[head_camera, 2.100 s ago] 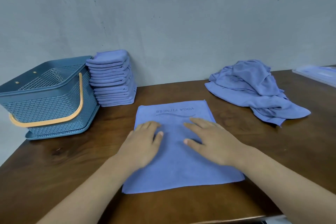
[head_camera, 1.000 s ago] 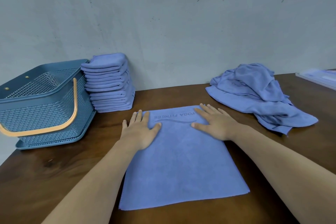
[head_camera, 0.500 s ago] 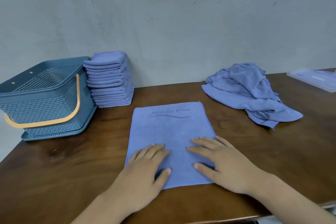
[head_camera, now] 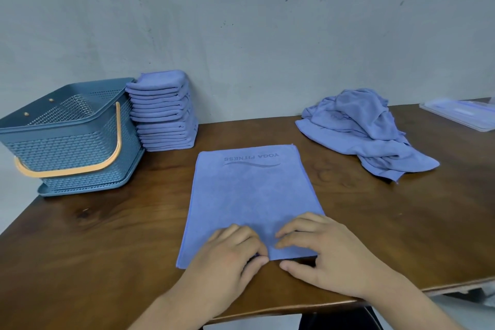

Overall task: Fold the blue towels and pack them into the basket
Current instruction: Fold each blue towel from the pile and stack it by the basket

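A blue towel (head_camera: pixel 251 195) printed "YOGA FITNESS" lies flat in the middle of the wooden table (head_camera: pixel 107 249), text at the far end. My left hand (head_camera: pixel 230 257) and my right hand (head_camera: pixel 326 257) sit side by side on its near edge, fingers curled on top and thumbs at the hem, pinching that edge. A blue perforated basket (head_camera: pixel 67 120) with an orange handle stands at the far left, no towels visible in it. A stack of folded blue towels (head_camera: pixel 163 115) stands right beside it against the wall.
A heap of unfolded blue towels (head_camera: pixel 361 126) lies at the far right of the table. A clear plastic lid (head_camera: pixel 460 112) rests at the right edge. The wall runs along the back, and the table's front edge is just below my wrists.
My hands slid from the towel's far end back to its near edge. The flat fingers have curled and now pinch the near hem. The towel lies where it was.
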{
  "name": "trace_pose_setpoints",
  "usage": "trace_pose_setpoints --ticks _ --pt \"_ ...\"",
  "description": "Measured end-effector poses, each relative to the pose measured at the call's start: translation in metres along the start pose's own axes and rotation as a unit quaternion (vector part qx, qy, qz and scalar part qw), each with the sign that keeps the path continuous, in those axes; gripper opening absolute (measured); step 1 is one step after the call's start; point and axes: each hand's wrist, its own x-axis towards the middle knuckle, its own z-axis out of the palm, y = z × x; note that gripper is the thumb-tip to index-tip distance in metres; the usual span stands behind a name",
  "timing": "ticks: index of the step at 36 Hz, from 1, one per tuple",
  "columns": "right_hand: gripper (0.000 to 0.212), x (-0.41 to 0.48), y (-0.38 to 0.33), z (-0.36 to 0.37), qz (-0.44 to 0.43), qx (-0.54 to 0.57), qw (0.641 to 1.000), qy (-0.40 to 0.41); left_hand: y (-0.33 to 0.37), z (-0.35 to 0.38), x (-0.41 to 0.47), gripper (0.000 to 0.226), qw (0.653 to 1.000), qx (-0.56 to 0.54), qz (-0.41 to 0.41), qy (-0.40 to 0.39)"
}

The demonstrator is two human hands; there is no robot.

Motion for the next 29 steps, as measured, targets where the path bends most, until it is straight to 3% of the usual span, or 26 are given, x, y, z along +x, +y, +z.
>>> trace_pose_setpoints --ticks 11,15,18,22,29 --pt "0.018 0.001 -0.001 0.002 -0.005 -0.020 1.000 0.017 0.001 -0.001 0.001 0.017 0.998 -0.045 -0.052 -0.012" --pt "0.013 0.002 -0.003 0.001 0.002 -0.029 0.999 0.030 0.009 -0.001 0.003 0.012 0.999 -0.021 -0.040 -0.003" --pt "0.012 0.002 -0.004 -0.001 0.004 -0.025 0.999 0.025 0.015 0.002 0.007 0.029 0.999 0.019 -0.035 0.017" --pt "0.017 -0.005 0.007 -0.007 0.012 -0.031 0.999 -0.003 0.002 -0.002 0.001 0.018 0.998 0.029 -0.055 0.026" --pt "0.032 -0.035 0.039 -0.030 0.153 0.059 0.985 0.055 -0.053 -0.044 -0.043 0.012 0.989 -0.030 -0.147 0.018"
